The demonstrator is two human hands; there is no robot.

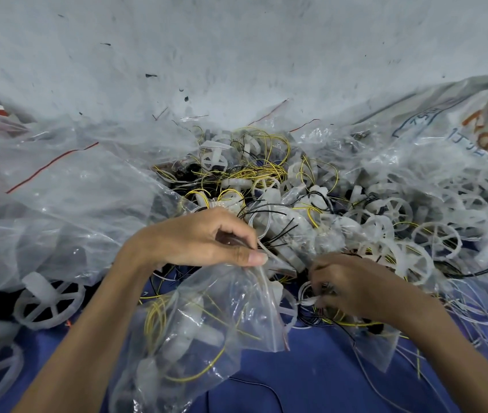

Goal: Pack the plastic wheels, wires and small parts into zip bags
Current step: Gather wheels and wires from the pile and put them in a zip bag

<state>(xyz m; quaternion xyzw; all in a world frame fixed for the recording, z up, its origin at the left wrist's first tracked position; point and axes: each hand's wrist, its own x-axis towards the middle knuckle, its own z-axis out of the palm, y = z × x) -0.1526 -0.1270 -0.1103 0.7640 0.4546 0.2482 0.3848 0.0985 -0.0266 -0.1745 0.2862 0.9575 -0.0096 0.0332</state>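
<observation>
Near the middle of the scene, our left hand pinches the upper edge of a zip bag between thumb and forefinger. We judge that it keeps the mouth lifted toward the pile, so parts can go in with one short move. The zip bag hangs over the blue cloth and carries several white parts and a yellow wire, so it seems partly filled.

Just right of it, our right hand has its fingers curled down among the loose parts. It grips something white there, perhaps a wheel with thin wire, but we cannot tell exactly what.

More plastic wheels lie heaped on the right, and yellow and black wires are tangled farther away, all in easy reach. On the left lie clear bags with a red zip line, probably stock for the next packs.

At the far right a printed sack shows orange and blue letters, but they are turned and blurred, so we cannot read them.
</observation>
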